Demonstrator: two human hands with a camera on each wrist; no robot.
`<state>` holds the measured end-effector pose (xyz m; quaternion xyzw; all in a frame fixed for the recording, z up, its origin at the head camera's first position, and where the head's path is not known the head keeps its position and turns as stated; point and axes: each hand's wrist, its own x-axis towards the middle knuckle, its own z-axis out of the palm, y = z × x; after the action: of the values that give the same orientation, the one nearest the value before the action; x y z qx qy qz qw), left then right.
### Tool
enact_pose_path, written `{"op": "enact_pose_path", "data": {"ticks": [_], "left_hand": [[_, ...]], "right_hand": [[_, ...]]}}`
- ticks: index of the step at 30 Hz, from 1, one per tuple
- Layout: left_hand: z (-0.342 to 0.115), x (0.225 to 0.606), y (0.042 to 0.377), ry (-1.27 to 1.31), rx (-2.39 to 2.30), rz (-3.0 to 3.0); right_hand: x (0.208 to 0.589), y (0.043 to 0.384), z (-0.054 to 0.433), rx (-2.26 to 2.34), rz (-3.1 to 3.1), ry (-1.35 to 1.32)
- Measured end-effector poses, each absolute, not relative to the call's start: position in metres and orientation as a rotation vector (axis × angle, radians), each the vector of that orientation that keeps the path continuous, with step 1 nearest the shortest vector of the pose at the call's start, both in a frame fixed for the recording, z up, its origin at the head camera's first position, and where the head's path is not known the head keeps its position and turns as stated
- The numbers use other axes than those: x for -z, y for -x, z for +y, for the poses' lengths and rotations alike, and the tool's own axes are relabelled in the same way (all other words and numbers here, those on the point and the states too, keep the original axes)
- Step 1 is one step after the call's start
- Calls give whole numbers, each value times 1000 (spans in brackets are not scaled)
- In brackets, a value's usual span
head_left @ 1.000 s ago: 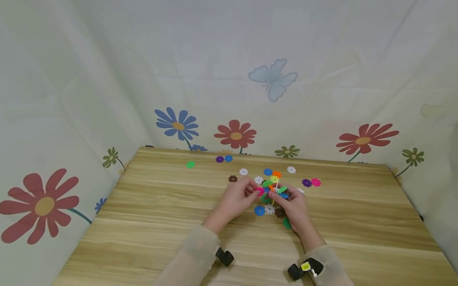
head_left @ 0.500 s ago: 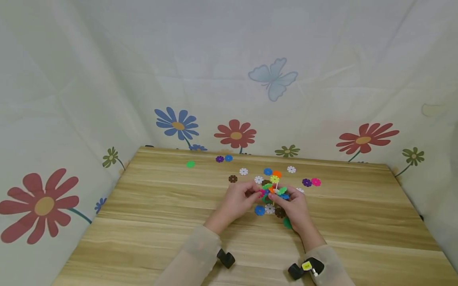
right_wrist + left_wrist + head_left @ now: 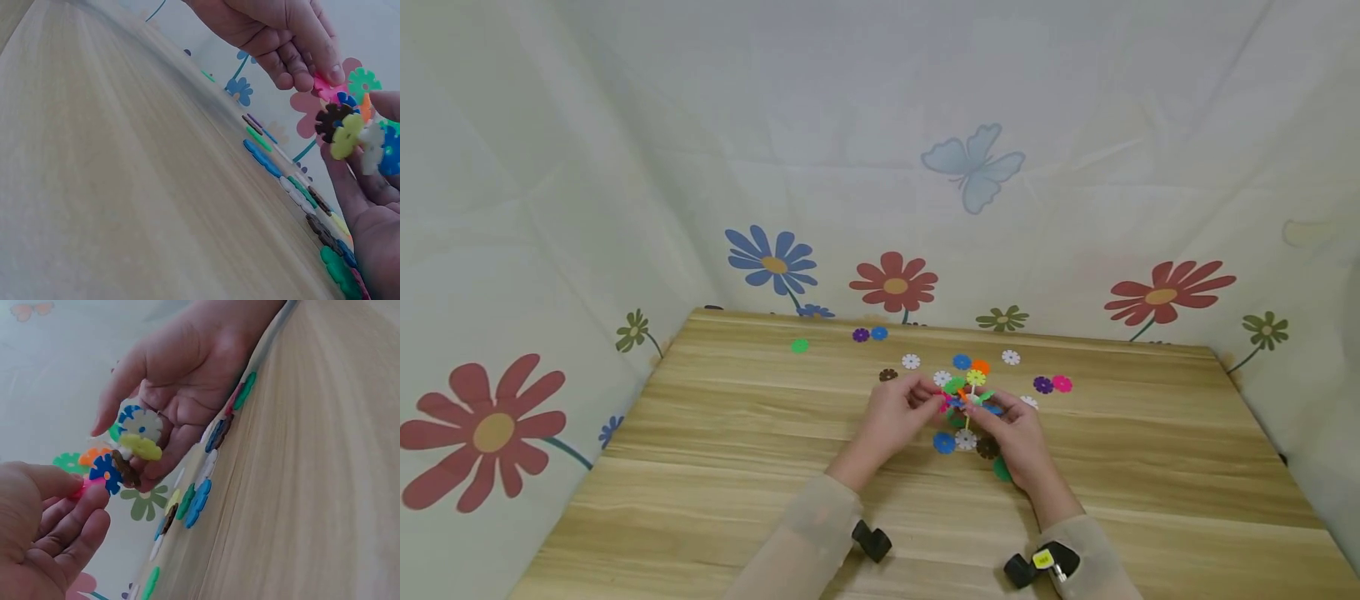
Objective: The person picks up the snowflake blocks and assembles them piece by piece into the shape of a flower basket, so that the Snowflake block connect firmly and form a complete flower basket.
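Note:
My left hand (image 3: pixel 901 417) pinches a pink flower-shaped disc (image 3: pixel 86 486) between thumb and index finger. That disc sits against a blue disc (image 3: pixel 106 474) at the edge of a cluster of interlocking discs. My right hand (image 3: pixel 1021 429) holds the cluster from the other side, thumb on the near side and fingers behind it. Brown (image 3: pixel 331 122), yellow (image 3: pixel 347 137), white (image 3: pixel 373 147), orange (image 3: pixel 366 106) and green (image 3: pixel 364 83) discs show in the cluster in the right wrist view. The cluster is held above the table, and my right fingers hide part of it.
Loose discs lie around my hands on the wooden table (image 3: pixel 737 450), among them a blue one (image 3: pixel 943 442), a brown one (image 3: pixel 988 447) and a purple one (image 3: pixel 1042 384). A green disc (image 3: pixel 800 345) lies far left. A printed curtain (image 3: pixel 820 192) hangs behind the table.
Between my hands the cluster has tilted slightly, so its green and orange discs show at different angles. Both hands stay nearly in place, and the loose discs have not moved.

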<state>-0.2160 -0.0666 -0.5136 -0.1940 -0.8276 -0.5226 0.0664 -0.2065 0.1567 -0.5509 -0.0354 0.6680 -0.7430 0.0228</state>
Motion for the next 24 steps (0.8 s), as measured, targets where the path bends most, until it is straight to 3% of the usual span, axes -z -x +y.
{"op": "enact_pose_path", "data": {"ticks": [24], "left_hand": [[-76, 520, 222, 536, 1746, -2536]], "right_hand": [[552, 213, 158, 2343, 1978, 18]]}}
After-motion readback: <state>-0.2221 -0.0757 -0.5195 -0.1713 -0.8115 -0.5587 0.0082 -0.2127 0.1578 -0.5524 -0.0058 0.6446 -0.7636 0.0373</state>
